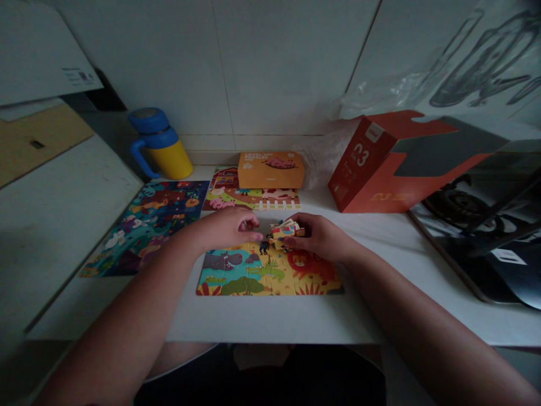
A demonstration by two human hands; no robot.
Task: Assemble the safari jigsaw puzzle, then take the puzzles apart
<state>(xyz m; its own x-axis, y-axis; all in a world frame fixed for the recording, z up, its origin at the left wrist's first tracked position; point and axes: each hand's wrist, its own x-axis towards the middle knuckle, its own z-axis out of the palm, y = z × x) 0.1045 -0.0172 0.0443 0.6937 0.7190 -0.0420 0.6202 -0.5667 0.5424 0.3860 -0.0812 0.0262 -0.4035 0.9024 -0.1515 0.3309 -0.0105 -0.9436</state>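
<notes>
My right hand (320,238) grips a small loose stack of puzzle pieces (284,231), thumb at the near side and fingers behind. Just left of the stack is my left hand (230,228), its fingers loosely curled with a gap to the thumb and nothing visible between them. Both hands are over the back part of a jigsaw puzzle (270,276) that shows a hippo, crocodiles and a lion. The hands and the stack hide some of that puzzle's far side.
Farther left lies a dark blue animal puzzle (150,225). A farm puzzle (251,198) is at the back, partly under an orange puzzle box (270,171). Behind stands a blue and yellow flask (163,146). A large red-orange box (380,169) and a black appliance (486,248) occupy the right.
</notes>
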